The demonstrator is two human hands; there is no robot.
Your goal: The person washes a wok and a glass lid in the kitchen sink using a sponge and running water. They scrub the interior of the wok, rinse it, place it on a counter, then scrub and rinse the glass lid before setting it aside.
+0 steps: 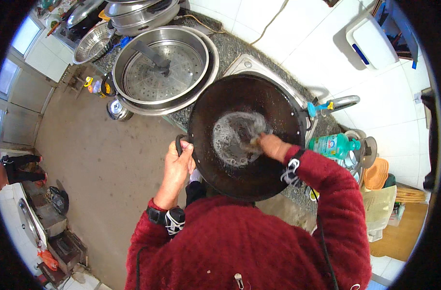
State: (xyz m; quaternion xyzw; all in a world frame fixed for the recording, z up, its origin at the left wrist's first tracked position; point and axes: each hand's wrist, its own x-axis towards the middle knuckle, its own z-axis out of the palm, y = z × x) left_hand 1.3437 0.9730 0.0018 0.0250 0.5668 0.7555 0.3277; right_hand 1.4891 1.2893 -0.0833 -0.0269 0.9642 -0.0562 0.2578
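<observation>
A large dark wok (278, 163) rests over a stainless steel sink (246, 64), with foamy, soapy water (235, 145) pooled in its bottom. My left hand (180, 161) grips the wok's loop handle (179, 144) on the left side. Inside the bowl, my right hand (273, 145) reaches down to the suds; its fingers close on a small scrubber or cloth (255, 142), blurred and partly hidden by foam, so its exact kind is unclear. The wok's other handle (309, 123) sits at the far right, near the faucet.
A steel steamer (160, 69) in a wide basin stands left of the sink. Right of the wok are a faucet (342, 103), a green detergent bottle (333, 145) and an orange basket (376, 174). An oil bottle (95, 86) stands below the counter; another person (22, 168) is at far left.
</observation>
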